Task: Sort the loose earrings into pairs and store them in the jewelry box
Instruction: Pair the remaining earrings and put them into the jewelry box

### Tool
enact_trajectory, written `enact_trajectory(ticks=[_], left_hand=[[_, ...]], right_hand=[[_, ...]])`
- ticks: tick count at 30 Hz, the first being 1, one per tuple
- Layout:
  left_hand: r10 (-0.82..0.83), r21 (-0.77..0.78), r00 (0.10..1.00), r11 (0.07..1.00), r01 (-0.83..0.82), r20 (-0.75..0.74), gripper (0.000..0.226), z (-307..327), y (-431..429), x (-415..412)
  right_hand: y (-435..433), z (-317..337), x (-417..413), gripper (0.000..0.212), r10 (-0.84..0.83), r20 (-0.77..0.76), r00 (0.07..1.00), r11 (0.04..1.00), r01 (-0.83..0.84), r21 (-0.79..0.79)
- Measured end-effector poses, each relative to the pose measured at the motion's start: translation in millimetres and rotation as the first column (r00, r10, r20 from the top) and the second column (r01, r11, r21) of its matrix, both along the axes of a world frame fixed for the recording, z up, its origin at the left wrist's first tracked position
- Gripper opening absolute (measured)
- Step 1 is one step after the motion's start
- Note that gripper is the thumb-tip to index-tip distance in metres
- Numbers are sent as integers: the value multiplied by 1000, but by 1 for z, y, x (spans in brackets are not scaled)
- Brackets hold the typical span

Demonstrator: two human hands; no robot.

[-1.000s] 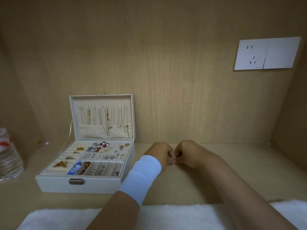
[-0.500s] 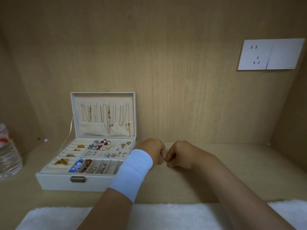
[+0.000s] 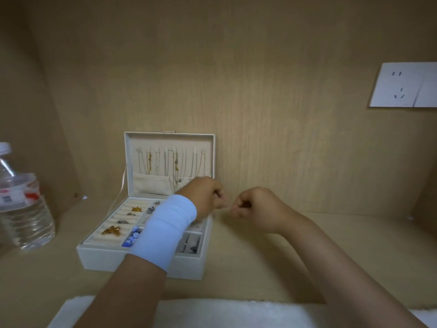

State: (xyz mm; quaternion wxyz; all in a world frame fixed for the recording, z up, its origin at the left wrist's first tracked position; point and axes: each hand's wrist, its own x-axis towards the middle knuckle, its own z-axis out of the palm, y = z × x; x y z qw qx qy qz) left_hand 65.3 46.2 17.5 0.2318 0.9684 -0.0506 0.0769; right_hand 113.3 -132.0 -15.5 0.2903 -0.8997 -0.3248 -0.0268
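Note:
The white jewelry box (image 3: 106, 258) stands open at the left of the wooden shelf, with chains hanging in its raised lid (image 3: 170, 147). Its tray holds gold pieces (image 3: 111, 230), blue beads (image 3: 132, 237) and small silver earrings (image 3: 150, 210). My left hand (image 3: 205, 197), with a white wrist sleeve, hovers over the box's right rear corner, its fingertips pinched together on something too small to make out, apparently an earring. My right hand (image 3: 255, 207) is curled into a loose fist just to the right, a small gap between the two hands. My left forearm hides the tray's middle compartments.
A clear water bottle (image 3: 21, 209) stands at the far left. A white towel (image 3: 212, 313) lies along the near edge. A white wall socket (image 3: 402, 86) is on the back panel at the upper right. Wooden walls close in the back and both sides.
Both hands moved left and up from the shelf's middle toward the box. They were touching fingertip to fingertip and have now parted slightly. My view shifted left too.

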Motion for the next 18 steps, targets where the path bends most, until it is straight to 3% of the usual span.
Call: enact_trajectory(ticks=[7, 14, 18], left_hand=[[129, -179, 986, 978, -109, 103, 5, 5, 88, -7], [189, -305, 980, 939, -160, 69, 18, -8, 130, -1], [215, -372, 974, 912, -173, 74, 11, -10, 134, 2]], right_hand=[[78, 24, 14, 8, 55, -81, 995, 974, -35, 222], [123, 29, 28, 5, 100, -146, 984, 970, -64, 233], [129, 21, 35, 6, 105, -114, 988, 988, -91, 123]])
